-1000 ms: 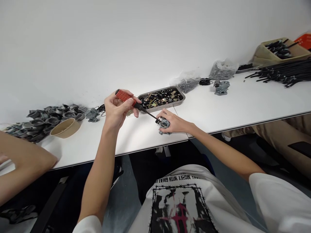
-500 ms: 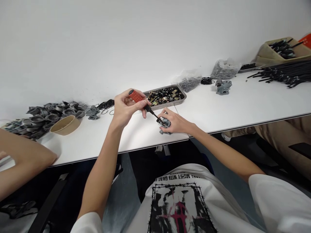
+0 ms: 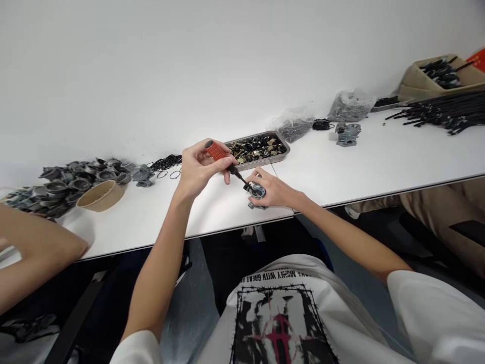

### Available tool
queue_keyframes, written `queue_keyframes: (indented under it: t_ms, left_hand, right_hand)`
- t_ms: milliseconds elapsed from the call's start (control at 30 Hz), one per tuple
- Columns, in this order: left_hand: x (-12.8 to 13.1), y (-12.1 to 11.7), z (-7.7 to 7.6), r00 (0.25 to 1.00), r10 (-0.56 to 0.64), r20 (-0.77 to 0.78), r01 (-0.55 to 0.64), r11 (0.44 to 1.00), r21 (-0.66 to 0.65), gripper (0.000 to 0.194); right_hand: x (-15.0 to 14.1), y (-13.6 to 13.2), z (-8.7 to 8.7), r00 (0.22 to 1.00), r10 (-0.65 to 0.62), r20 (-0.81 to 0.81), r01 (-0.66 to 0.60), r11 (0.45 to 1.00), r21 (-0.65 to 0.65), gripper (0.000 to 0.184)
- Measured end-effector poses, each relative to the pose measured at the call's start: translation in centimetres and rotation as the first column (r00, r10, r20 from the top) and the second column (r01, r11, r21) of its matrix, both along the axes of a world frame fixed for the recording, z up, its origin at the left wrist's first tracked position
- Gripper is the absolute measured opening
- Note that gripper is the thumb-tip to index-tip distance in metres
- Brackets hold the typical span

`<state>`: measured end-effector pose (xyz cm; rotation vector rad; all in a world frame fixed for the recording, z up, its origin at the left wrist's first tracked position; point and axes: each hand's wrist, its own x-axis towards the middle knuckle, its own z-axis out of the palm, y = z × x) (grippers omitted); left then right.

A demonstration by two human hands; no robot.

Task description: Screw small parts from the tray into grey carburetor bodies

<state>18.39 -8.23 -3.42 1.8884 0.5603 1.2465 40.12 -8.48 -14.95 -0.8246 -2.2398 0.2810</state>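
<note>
My left hand (image 3: 202, 167) is closed around a screwdriver (image 3: 220, 153) with a red and black handle. Its dark shaft slants down to the right, and the tip reaches into the open round cavity of a small grey metal carburetor body (image 3: 259, 191). My right hand (image 3: 273, 188) grips that body at the table's front edge, fingers on its far and right sides. The exact point the tip touches is too small to make out. Just behind both hands lies a metal tray (image 3: 282, 157) of small black and brass-coloured parts.
Grey castings (image 3: 76, 182) are heaped at left beside a tan bowl (image 3: 101, 196) and one separate casting (image 3: 142, 175). Black rings (image 3: 166, 163) lie near the wall. Another carburetor body (image 3: 347, 135), plastic bags (image 3: 351, 105) and black cables (image 3: 447, 112) are at right. A co-worker's arm (image 3: 41, 247) rests at left.
My left hand and the screwdriver handle have shifted very slightly to the right. The tip remains in the carburetor body, and my right hand keeps its hold.
</note>
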Motion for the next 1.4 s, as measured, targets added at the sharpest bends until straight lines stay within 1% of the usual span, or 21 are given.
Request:
queue_keyframes:
  t_ms: [167, 267, 467, 567, 667, 733, 800, 833, 900, 967, 1000, 1067, 1133, 1167, 1233, 1300, 1400]
  left_hand:
    - [0.4, -0.5, 0.5, 1.0, -0.001, -0.021, 0.002, 0.999, 0.04, 0.02]
    - [0.8, -1.5, 1.1, 0.995, -0.037, -0.093, 0.045, 0.995, 0.086, 0.02]
    - [1.5, -3.3, 2.6, 0.969, -0.063, -0.241, 0.11, 0.976, 0.188, 0.038]
    - [1.8, -3.8, 2.9, 0.954, -0.071, -0.29, 0.142, 0.963, 0.231, 0.031]
    - [1.9, -3.9, 3.1, 0.964, -0.057, -0.261, 0.125, 0.959, 0.253, 0.024]
    - [1.9, -3.9, 3.1, 0.978, -0.04, -0.204, 0.09, 0.965, 0.245, 0.027]
    - [1.8, -3.9, 3.3, 0.982, -0.054, -0.18, 0.093, 0.972, 0.214, 0.031]
    - [1.7, -4.0, 3.4, 0.979, -0.077, -0.19, 0.115, 0.974, 0.197, 0.031]
    - [1.5, -4.0, 3.6, 0.968, -0.11, -0.224, 0.151, 0.972, 0.179, 0.025]
    - [1.3, -4.1, 3.7, 0.967, -0.094, -0.235, 0.141, 0.971, 0.192, 0.02]
    - [1.3, -4.1, 3.7, 0.972, -0.075, -0.22, 0.122, 0.971, 0.206, 0.02]
    - [1.2, -4.1, 3.7, 0.983, -0.039, -0.181, 0.078, 0.974, 0.214, 0.027]
    - [1.2, -4.0, 3.8, 0.985, -0.04, -0.167, 0.072, 0.979, 0.193, 0.031]
    - [1.1, -4.0, 3.8, 0.983, -0.054, -0.178, 0.086, 0.98, 0.177, 0.03]
    - [1.1, -4.0, 3.9, 0.972, -0.09, -0.215, 0.126, 0.979, 0.162, 0.022]
    - [1.0, -4.1, 3.9, 0.97, -0.089, -0.224, 0.129, 0.977, 0.171, 0.018]
    - [1.1, -4.2, 4.0, 0.981, -0.056, -0.183, 0.086, 0.984, 0.158, 0.028]
  right_hand:
    - [0.0, 0.0, 0.0, 1.0, -0.001, 0.0, 0.001, 1.0, -0.002, 0.038]
    - [0.0, 0.2, -0.2, 1.0, 0.006, 0.0, -0.006, 1.0, 0.003, 0.037]
    - [-0.1, 0.3, -0.3, 1.0, 0.011, 0.009, -0.011, 1.0, 0.029, 0.036]
    - [-0.1, 0.2, -0.2, 1.0, -0.001, 0.019, 0.0, 1.0, 0.028, 0.035]
    - [-0.1, 0.2, -0.1, 1.0, 0.003, 0.027, -0.003, 1.0, 0.015, 0.036]
    - [-0.1, 0.2, -0.1, 1.0, 0.004, 0.027, -0.004, 1.0, 0.01, 0.037]
    - [-0.1, 0.3, -0.2, 1.0, 0.0, 0.029, -0.001, 1.0, 0.003, 0.037]
    - [-0.1, 0.3, -0.2, 1.0, 0.0, 0.029, 0.0, 1.0, -0.001, 0.037]
    - [0.0, 0.4, -0.3, 1.0, -0.001, 0.03, 0.001, 1.0, -0.008, 0.037]
    - [0.0, 0.4, -0.4, 1.0, 0.001, 0.029, -0.001, 1.0, -0.015, 0.036]
    - [0.0, 0.4, -0.3, 1.0, 0.002, 0.028, -0.001, 1.0, -0.016, 0.035]
    - [-0.1, 0.4, -0.3, 1.0, 0.006, 0.029, -0.006, 1.0, -0.017, 0.033]
    - [-0.1, 0.3, -0.1, 0.999, 0.014, 0.029, -0.013, 1.0, -0.021, 0.031]
    - [-0.1, 0.3, -0.1, 0.999, 0.015, 0.029, -0.015, 1.0, -0.023, 0.03]
    - [-0.1, 0.2, 0.0, 0.999, 0.014, 0.03, -0.013, 1.0, -0.028, 0.03]
    - [-0.1, 0.2, -0.1, 0.999, 0.007, 0.033, -0.006, 1.0, -0.03, 0.031]
    - [-0.1, 0.3, -0.2, 0.999, 0.001, 0.035, 0.0, 1.0, -0.022, 0.032]
